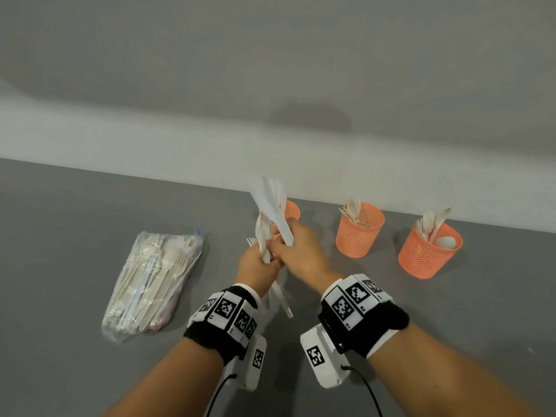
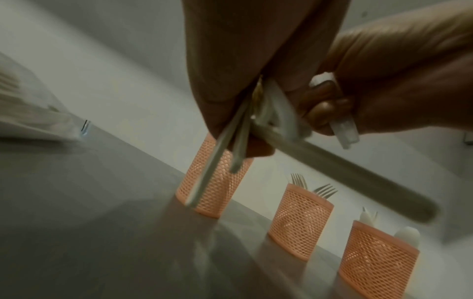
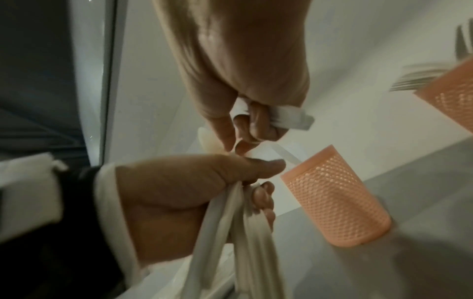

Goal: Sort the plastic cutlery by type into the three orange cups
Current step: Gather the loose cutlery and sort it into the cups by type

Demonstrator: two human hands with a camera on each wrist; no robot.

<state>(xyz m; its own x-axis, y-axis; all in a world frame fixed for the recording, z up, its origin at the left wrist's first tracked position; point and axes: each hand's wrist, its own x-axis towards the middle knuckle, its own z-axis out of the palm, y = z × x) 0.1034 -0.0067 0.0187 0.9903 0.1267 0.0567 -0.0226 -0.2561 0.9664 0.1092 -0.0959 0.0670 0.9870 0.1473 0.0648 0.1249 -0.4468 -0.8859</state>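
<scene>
Left hand [image 1: 258, 260] grips a mixed cutlery bundle [image 1: 281, 296], handles pointing down. Right hand [image 1: 296, 249] clasps a white knife bunch [image 1: 275, 206], raised in front of the left cup [image 2: 213, 182]. Middle cup [image 1: 359, 228] holds forks; right cup [image 1: 428, 251] holds spoons. A cutlery bag [image 1: 153, 281] lies on the grey worktop [image 1: 75, 236], left of both hands.

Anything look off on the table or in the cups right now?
Nothing is spilled or tipped. All three orange cups stand upright: left cup, middle cup with forks, right cup with spoons. The bag of cutlery lies flat. Left hand and right hand each grip cutlery above the table.
</scene>
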